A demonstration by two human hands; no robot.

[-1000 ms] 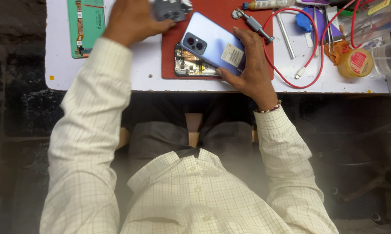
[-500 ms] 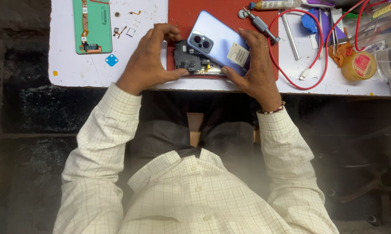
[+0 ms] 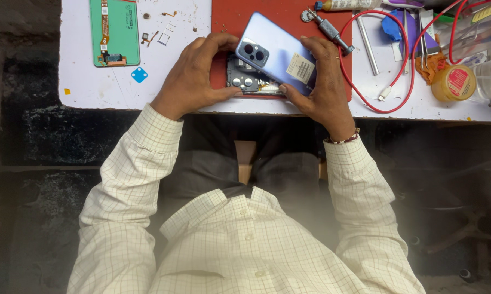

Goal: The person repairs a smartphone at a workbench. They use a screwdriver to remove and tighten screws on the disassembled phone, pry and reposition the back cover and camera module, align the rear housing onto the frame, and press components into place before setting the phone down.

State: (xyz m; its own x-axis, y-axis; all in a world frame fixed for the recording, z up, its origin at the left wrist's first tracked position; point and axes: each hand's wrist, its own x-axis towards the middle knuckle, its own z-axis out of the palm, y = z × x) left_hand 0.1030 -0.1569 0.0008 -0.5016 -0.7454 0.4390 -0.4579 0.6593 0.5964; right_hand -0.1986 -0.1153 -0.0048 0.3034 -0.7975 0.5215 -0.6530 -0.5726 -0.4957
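Sleeves of a cream checked shirt lead from the person's lap up to the near edge of the white bench [image 3: 115,90], where both hands meet on a phone under repair. Left hand [image 3: 194,76] curls around the left end of the opened phone body [image 3: 245,83], thumb along its near edge and fingers hooked over the far side, so that it pinches the body in place on the red work mat [image 3: 278,13]. Right hand [image 3: 324,81] grips the pale blue back cover [image 3: 275,51] from the right, thumb at its near edge and fingers over its far corner. The cover lies on top of the body but skewed, its long axis running from the upper left down to the right, with the camera end toward the left hand and a white sticker toward the right hand. Under its near edge the dark circuit board and round camera parts of the body show. The two hands sit about equally near, one at each end. Farther off to the left lie a green display panel [image 3: 114,32] and a small blue square [image 3: 139,74]; to the right, a screwdriver [image 3: 327,24], a looped red cable [image 3: 403,65] and a small yellow-lidded jar [image 3: 453,83].
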